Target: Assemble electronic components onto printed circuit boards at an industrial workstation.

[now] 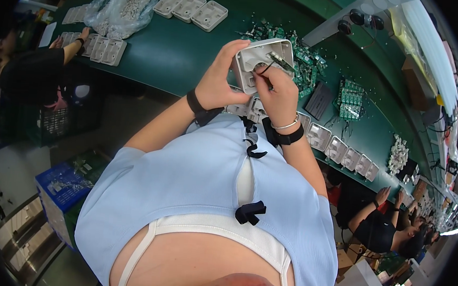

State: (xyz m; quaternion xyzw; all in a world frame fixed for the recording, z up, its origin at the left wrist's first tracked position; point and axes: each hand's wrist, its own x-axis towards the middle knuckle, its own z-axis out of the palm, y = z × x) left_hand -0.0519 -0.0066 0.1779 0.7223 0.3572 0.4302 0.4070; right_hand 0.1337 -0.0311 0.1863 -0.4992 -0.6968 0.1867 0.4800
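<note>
My left hand (220, 78) grips a white plastic housing (242, 76) by its left side, thumb below and fingers along the edge. The housing is raised above the bench, its hollow inside turned up toward me. My right hand (279, 96) reaches into it, fingers closed in a pinch. A thin black wire (269, 66) runs at those fingertips, which are partly hidden. Beside the wire, a small green circuit board (280, 61) sits at the right of the hollow. Dark bands circle both wrists, with a bangle on the right one.
Loose circuit boards (306, 68) are heaped behind the housing, near a dark block (320, 98) and stacked boards (350, 101). More housings (337, 149) line the front edge. Farther left are three housings (210, 15), a bag of small white parts (122, 9) and a co-worker's hand (84, 33).
</note>
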